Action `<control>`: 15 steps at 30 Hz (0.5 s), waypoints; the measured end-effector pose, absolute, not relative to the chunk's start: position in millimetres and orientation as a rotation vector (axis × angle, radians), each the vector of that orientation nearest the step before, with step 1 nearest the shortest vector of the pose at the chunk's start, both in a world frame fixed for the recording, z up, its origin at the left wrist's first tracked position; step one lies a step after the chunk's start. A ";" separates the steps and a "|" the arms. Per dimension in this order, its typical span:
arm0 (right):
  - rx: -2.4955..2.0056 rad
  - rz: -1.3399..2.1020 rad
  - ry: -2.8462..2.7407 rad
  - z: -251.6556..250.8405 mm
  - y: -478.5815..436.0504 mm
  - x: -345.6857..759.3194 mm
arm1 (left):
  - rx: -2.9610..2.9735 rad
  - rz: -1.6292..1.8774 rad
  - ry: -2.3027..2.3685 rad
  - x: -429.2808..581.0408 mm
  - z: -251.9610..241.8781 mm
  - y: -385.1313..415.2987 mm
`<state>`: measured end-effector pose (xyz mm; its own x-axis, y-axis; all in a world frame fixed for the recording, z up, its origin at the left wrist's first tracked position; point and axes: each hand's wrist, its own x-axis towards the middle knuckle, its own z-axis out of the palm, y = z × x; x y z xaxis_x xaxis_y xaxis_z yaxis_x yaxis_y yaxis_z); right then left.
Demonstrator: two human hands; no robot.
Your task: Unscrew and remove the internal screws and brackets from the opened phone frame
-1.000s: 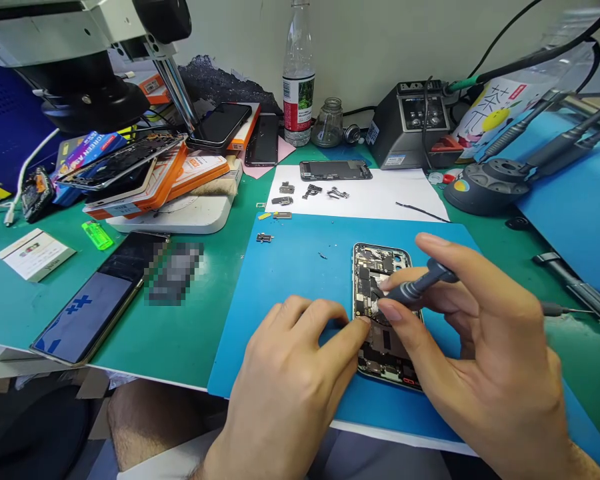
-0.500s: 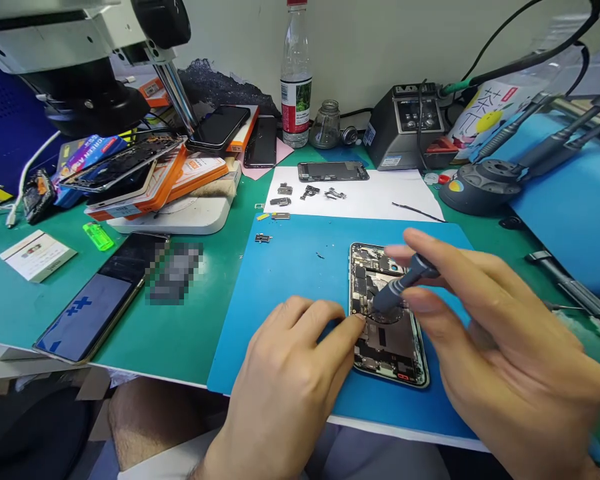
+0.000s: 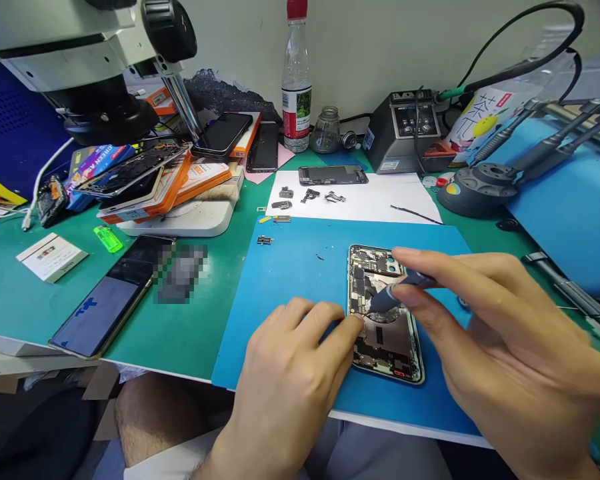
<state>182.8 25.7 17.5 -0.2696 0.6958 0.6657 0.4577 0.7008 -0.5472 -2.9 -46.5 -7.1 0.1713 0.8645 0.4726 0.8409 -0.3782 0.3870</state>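
Observation:
An opened smartphone (image 3: 387, 337) lies on the blue mat, its circuit boards and inner metal plate exposed. My right hand (image 3: 505, 333) pinches a dark grey screwdriver (image 3: 387, 297) between thumb and fingers. The screwdriver leans to the right, its tip down at the phone's left side. Curled over the phone's left edge, my left hand (image 3: 295, 373) has its fingertips pressed together right beside that tip. Whatever lies between those fingertips is hidden.
Small phone parts (image 3: 310, 195) and a detached screen (image 3: 333, 175) lie on white paper behind the mat. A microscope (image 3: 105, 80) overhangs the left. Another phone (image 3: 113, 293) rests left of the mat; a tool holder (image 3: 480, 190) stands right. A plastic bottle (image 3: 297, 87) is at the back.
The screwdriver is tilted further over to the right in my right hand. My left hand keeps its place at the phone's edge. The whole view has shifted slightly.

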 end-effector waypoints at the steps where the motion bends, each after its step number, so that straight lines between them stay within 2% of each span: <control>1: -0.893 0.316 -1.917 17.5 25.6 182.8 | 2.380 1.001 1.732 -2.9 -7.1 -46.5; 15: -0.796 0.326 -2.004 10.4 27.9 177.5 | 2.382 1.067 1.722 -2.0 -12.6 -47.0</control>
